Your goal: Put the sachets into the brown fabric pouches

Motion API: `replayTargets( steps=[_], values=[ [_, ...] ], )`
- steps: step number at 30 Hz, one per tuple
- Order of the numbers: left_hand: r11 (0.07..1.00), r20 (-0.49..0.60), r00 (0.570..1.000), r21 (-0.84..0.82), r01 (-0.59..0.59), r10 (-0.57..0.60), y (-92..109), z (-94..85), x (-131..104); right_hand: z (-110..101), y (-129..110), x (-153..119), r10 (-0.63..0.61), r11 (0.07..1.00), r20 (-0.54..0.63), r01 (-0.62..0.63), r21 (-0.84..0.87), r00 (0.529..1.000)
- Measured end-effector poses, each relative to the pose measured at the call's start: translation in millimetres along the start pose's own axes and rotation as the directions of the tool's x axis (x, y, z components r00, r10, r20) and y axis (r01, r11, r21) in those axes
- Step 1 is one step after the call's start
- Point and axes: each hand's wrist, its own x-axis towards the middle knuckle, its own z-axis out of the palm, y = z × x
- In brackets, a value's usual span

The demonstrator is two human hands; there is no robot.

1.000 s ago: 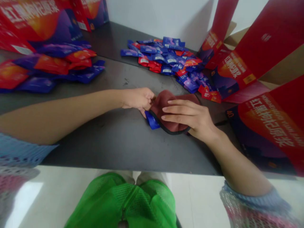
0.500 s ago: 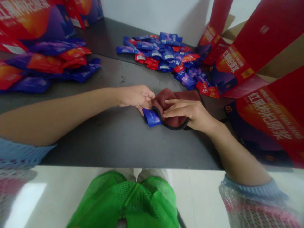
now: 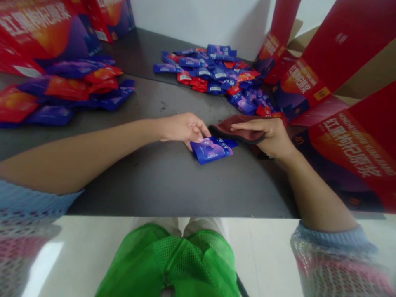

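Low over the dark tabletop, my left hand (image 3: 187, 130) pinches the left end of a blue-purple pouch (image 3: 213, 149) with pale printing. My right hand (image 3: 272, 134) grips a maroon cloth (image 3: 238, 127) with a black edge, just to the right of and above the pouch. The cloth is folded over and its far edge lies near my left fingertips. Part of the cloth hangs beneath my right palm, where its lower side is hidden.
A heap of blue and red pouches (image 3: 213, 70) lies at the back centre, and another pile (image 3: 64, 93) at the left. Printed red boxes (image 3: 355, 161) stand along the right side; more boxes (image 3: 46, 29) are at back left. The grey table (image 3: 173, 189) ends just before my lap.
My right hand has drawn the cloth rightward off the pouch, whose printed face now shows. My left hand still holds the pouch's end and has shifted slightly right.
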Motion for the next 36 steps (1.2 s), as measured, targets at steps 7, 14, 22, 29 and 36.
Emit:
replayTargets(
  steps=[7,14,22,29,36],
  values=[
    [0.999,-0.055,0.998,-0.024,0.036,-0.037,4.2,4.9,0.6,32.5,-41.5,-2.8,-0.052,0.992,-0.005,0.052,0.115,0.999],
    [0.999,-0.132,0.991,0.040,0.026,-0.021,7.2,4.7,-3.0,44.8,-34.4,-0.9,-0.250,0.958,0.340,0.282,-0.045,0.906],
    [0.998,-0.055,0.997,0.037,0.049,-0.047,4.2,3.5,-1.0,35.7,-40.5,1.2,-0.271,0.908,0.471,0.385,-0.163,0.839],
    [0.999,-0.026,1.000,0.035,0.015,-0.014,0.1,-2.5,0.3,23.3,-60.8,2.6,-0.165,0.893,0.513,0.349,-0.285,0.842],
    [0.999,-0.019,0.999,0.038,0.035,-0.034,3.6,-3.1,-1.5,13.4,-44.1,11.2,-0.014,0.871,0.419,0.217,-0.442,0.908]
  ],
)
